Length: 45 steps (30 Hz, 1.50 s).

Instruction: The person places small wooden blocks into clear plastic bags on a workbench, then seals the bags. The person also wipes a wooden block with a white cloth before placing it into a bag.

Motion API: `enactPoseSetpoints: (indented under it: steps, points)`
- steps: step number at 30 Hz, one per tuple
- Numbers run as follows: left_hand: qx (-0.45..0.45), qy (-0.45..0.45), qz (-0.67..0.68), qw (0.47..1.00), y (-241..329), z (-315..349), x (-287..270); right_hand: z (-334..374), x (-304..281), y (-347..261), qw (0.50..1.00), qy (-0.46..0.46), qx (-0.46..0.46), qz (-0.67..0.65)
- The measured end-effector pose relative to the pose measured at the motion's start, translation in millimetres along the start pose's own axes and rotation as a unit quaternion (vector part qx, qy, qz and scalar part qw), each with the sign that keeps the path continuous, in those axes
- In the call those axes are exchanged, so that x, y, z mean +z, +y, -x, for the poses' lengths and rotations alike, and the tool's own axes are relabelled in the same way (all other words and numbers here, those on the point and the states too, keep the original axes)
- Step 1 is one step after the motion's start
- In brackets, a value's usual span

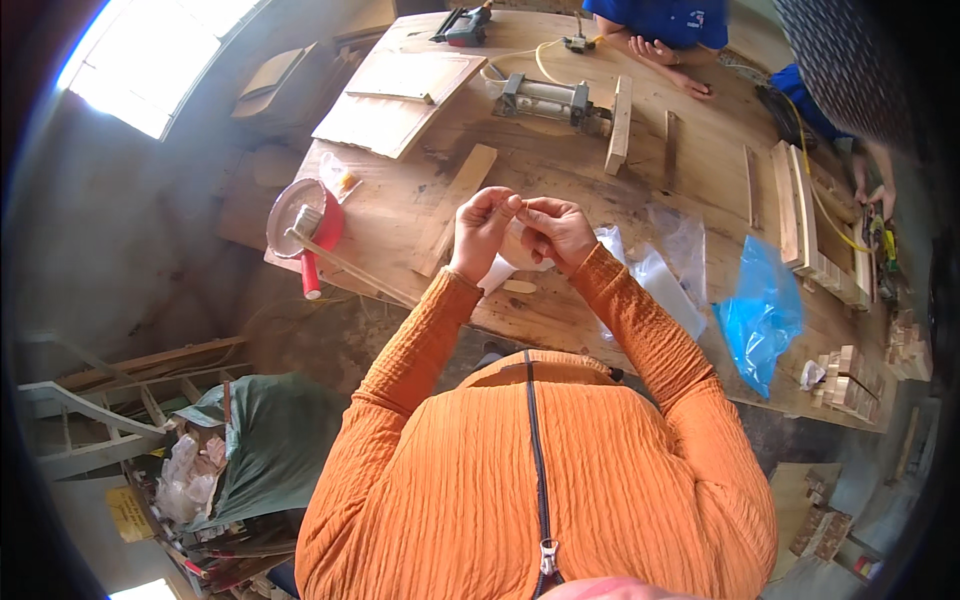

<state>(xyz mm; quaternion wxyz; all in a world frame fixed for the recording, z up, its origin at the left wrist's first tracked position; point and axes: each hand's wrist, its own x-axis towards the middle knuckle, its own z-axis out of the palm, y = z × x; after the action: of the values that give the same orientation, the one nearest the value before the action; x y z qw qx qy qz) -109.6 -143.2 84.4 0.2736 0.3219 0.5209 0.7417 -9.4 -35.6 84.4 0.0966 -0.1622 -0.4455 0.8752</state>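
Above the near edge of the wooden worktable (400, 225), my left hand (484, 230) and my right hand (562, 232) meet fingertip to fingertip. Both are closed in a pinch. Whatever lies between the fingers is too small to make out. Just beneath them is something pale and whitish, partly hidden by my hands. A wooden strip (462, 195) lies left of my left hand. Clear plastic bags (668, 285) rest to the right of my right hand, with a blue plastic bag (758, 315) farther right.
At left sits a red pan (333, 222) holding a brush (306, 220). Behind lie pale boards (395, 105), a nail gun (463, 26) and a metal cylinder (545, 100). Small wood blocks (848, 385) stand right. A blue-shirted person's hands (668, 65) rest at the far edge; another person works right.
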Motion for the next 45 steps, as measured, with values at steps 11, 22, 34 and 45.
enactPoseSetpoints:
  steps: [11, 22, 34, 45]
  points:
    - [-0.145, -0.098, -0.011, 0.984, 2, -11, -13, -9, -23, -3, 0.994, -0.049, 0.085, -0.055]
    - [0.143, -0.279, -0.442, 0.841, 41, -12, -9, 9, -36, -13, 0.998, -0.044, -0.003, 0.037]
    - [0.345, -0.362, -0.36, 0.788, 120, 5, 23, 26, -9, -101, 0.964, -0.255, 0.063, -0.041]
    - [0.237, -0.08, -0.347, 0.904, 53, 8, -22, 32, 3, -43, 0.975, -0.089, -0.153, -0.13]
